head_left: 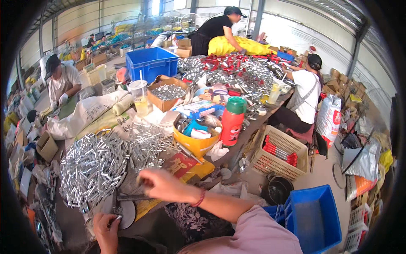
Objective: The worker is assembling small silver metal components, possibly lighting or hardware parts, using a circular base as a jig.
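Note:
My left hand (105, 230), low at the left, pinches a small shiny metal part (119, 216) at the edge of a round grey plate (127, 215). Above a dark metal bar (132, 197) is my right hand (165, 185), with a red cord at its wrist. Its fingers are curled in and slightly blurred; I cannot make out what is between them. Beyond my left hand lies a big heap of silver metal tubes (91, 169). Thinner silver pins (148, 146) form another heap beside it.
A yellow bowl (196, 144) and a red flask with green lid (233, 122) stand past my right hand. On the right are a beige crate (279, 154) and a blue bin (315, 220). Co-workers (215, 29) work around the far metal pile (228, 72) and at the left.

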`<state>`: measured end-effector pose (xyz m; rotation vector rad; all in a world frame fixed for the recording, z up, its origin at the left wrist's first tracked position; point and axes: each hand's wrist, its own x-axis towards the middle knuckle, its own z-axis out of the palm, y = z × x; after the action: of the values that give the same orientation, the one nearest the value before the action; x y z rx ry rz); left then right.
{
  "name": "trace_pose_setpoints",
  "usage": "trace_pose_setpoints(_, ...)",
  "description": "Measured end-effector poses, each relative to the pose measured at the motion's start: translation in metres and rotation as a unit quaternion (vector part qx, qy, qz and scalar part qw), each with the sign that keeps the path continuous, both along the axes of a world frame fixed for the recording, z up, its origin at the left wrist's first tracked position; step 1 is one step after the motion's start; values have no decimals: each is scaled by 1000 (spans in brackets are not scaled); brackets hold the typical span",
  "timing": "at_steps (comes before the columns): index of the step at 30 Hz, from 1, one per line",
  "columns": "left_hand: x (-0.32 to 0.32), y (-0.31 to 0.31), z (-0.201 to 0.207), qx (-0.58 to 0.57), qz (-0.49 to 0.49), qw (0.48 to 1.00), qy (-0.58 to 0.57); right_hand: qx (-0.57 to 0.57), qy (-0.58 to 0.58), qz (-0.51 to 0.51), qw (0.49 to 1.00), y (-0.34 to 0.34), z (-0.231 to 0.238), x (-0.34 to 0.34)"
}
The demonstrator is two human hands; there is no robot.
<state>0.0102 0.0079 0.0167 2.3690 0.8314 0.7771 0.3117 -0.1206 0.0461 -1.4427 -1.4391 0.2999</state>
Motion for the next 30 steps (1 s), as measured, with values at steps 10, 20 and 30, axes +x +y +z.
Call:
trace_pose_setpoints(10,2,-4,29,105,-28,994,20,-19,-68,62,996,27,-47,-67)
trace_pose_setpoints(20,-1,-6,27,149,-21,988,35,-5,-229,35,973,20,-45,-79)
trace_pose_setpoints(30,-28,4,-15,67,27,997,-4,30,-244,65,967,25,-38,-82)
